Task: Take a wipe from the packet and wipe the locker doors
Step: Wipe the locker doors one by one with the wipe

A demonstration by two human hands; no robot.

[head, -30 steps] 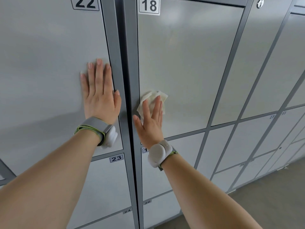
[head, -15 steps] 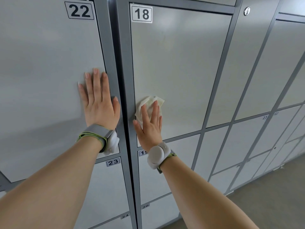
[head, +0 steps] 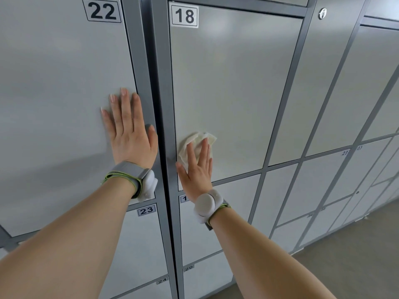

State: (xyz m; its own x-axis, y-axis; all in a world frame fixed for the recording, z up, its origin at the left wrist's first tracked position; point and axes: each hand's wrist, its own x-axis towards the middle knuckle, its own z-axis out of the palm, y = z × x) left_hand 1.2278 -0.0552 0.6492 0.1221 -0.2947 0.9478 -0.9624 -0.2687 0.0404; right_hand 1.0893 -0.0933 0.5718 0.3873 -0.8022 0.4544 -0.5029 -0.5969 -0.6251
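Note:
A crumpled white wipe [head: 194, 140] lies flat against the lower left of grey locker door 18 [head: 233, 87]. My right hand [head: 197, 167] presses it to the door with straight fingers, covering the wipe's lower part. My left hand [head: 129, 131] rests flat, fingers straight, on the right edge of locker door 22 [head: 60, 93], its thumb on the dark grey frame post [head: 149, 61]. No packet of wipes shows in view.
Smaller doors 23 [head: 142, 240], 20 and 24 sit below. More grey doors run off to the right, one with a round lock [head: 322, 13] at top. A grey floor [head: 356, 262] shows at lower right.
My right hand has slid the wipe a little down door 18, towards its lower left corner. The left hand stays flat on door 22. The view has tilted slightly upward.

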